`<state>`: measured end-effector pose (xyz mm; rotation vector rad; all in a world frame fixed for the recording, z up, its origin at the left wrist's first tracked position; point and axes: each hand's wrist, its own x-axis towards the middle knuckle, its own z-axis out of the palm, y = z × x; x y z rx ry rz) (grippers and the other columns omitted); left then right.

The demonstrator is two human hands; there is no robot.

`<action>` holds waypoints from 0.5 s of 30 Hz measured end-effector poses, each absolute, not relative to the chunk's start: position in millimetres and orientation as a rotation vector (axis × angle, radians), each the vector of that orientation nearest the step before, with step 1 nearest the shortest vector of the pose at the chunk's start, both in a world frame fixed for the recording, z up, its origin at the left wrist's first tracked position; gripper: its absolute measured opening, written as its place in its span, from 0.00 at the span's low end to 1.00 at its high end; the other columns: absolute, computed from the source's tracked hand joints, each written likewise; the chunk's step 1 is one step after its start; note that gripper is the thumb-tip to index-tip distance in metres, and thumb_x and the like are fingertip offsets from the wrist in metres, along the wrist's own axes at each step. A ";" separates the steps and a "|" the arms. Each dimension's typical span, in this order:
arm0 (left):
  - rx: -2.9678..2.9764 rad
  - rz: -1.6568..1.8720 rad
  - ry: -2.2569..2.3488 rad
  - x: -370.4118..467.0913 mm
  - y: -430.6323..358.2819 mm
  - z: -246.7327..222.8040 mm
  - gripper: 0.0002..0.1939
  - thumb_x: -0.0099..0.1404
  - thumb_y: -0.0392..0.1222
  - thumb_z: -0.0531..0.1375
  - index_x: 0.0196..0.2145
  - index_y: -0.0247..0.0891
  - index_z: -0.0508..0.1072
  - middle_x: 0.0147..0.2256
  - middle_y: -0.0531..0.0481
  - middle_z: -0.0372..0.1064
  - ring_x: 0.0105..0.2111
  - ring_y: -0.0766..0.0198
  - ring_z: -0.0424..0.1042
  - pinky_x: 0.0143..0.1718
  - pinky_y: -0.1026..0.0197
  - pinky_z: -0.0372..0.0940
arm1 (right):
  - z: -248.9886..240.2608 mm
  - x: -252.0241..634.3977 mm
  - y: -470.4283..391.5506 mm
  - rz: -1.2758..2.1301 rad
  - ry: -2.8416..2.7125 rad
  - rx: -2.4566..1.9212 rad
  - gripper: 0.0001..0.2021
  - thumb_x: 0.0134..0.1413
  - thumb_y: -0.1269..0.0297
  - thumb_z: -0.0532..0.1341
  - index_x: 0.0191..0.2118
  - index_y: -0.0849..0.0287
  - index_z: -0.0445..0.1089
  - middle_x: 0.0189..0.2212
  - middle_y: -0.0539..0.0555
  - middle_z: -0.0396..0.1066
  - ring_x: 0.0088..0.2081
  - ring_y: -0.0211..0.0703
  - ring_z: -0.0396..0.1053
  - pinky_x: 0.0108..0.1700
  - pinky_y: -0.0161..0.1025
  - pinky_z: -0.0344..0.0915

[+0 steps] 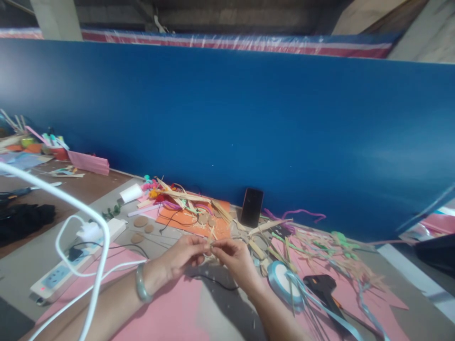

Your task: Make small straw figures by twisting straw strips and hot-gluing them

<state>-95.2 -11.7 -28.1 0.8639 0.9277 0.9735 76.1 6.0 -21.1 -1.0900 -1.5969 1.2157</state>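
Near the middle of the table, my left hand (186,255), with a pale green bangle (142,283) at its wrist, pinches its thumb and fingers together. My right hand (234,258) is closed in the same way, its fingertips meeting those of the left. Between them is a small pale piece, too small to make out. Just behind the hands lies an orange sheet (181,223) with straw-coloured strips (188,195) on it. Pink paper (170,308) lies below my left forearm.
A phone (252,207) leans on the blue partition (231,118). At the right are a blue ribbon roll (280,283), a black glue gun (322,286) and scattered strips. A power strip (59,279) and a white cable (105,255) occupy the left.
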 end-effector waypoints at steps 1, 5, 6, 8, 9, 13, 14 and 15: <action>0.878 0.978 0.918 -95.5 -11.2 -29.0 0.13 0.53 0.47 0.68 0.24 0.33 0.73 0.15 0.58 0.60 0.15 0.74 0.56 0.16 0.69 0.47 | -21.1 75.3 5.6 1.228 -1.579 -1.078 0.07 0.45 0.62 0.67 0.27 0.61 0.77 0.18 0.49 0.70 0.19 0.34 0.59 0.23 0.33 0.57; 0.895 0.997 0.883 -97.1 -9.3 -31.9 0.13 0.53 0.45 0.68 0.24 0.32 0.73 0.15 0.57 0.61 0.15 0.74 0.57 0.18 0.69 0.48 | -22.1 72.9 4.1 1.251 -1.522 -1.034 0.07 0.44 0.62 0.68 0.26 0.59 0.79 0.18 0.49 0.71 0.18 0.33 0.59 0.21 0.32 0.57; 0.888 0.997 0.877 -97.5 -9.3 -31.9 0.12 0.53 0.45 0.68 0.24 0.32 0.73 0.15 0.57 0.61 0.15 0.74 0.57 0.18 0.70 0.48 | -22.9 72.6 4.1 1.252 -1.509 -1.027 0.07 0.44 0.61 0.68 0.26 0.59 0.79 0.18 0.49 0.71 0.18 0.33 0.59 0.21 0.32 0.58; 0.876 0.991 0.873 -98.0 -10.0 -30.8 0.12 0.53 0.45 0.67 0.24 0.32 0.73 0.15 0.57 0.61 0.15 0.74 0.57 0.18 0.69 0.48 | -24.7 72.1 4.7 1.259 -1.484 -1.020 0.07 0.43 0.60 0.69 0.26 0.59 0.79 0.17 0.49 0.71 0.17 0.33 0.60 0.21 0.32 0.59; 0.873 0.986 0.873 -98.1 -10.6 -30.0 0.12 0.54 0.45 0.67 0.24 0.32 0.73 0.15 0.57 0.61 0.15 0.74 0.57 0.17 0.69 0.48 | -25.6 72.0 5.1 1.264 -1.469 -1.018 0.08 0.42 0.59 0.70 0.26 0.59 0.79 0.17 0.49 0.71 0.17 0.33 0.60 0.21 0.32 0.59; 0.859 0.945 0.869 -97.6 -12.4 -25.6 0.12 0.54 0.45 0.67 0.23 0.33 0.73 0.15 0.57 0.61 0.15 0.73 0.57 0.17 0.68 0.48 | -27.6 71.9 6.5 1.282 -1.428 -1.011 0.10 0.40 0.58 0.72 0.26 0.59 0.79 0.17 0.48 0.71 0.17 0.32 0.59 0.20 0.32 0.59; 0.854 0.932 0.863 -97.4 -12.6 -24.5 0.13 0.53 0.46 0.67 0.23 0.33 0.72 0.16 0.57 0.61 0.15 0.73 0.57 0.16 0.68 0.47 | -27.6 72.1 6.6 1.287 -1.425 -1.009 0.10 0.39 0.58 0.72 0.26 0.59 0.78 0.16 0.48 0.70 0.17 0.32 0.59 0.20 0.32 0.59; 0.853 0.920 0.854 -97.2 -12.8 -23.5 0.13 0.53 0.46 0.67 0.22 0.34 0.72 0.16 0.57 0.61 0.15 0.73 0.57 0.16 0.68 0.47 | -27.5 72.4 6.7 1.293 -1.423 -1.005 0.10 0.39 0.57 0.72 0.25 0.59 0.78 0.17 0.48 0.70 0.17 0.32 0.59 0.20 0.32 0.58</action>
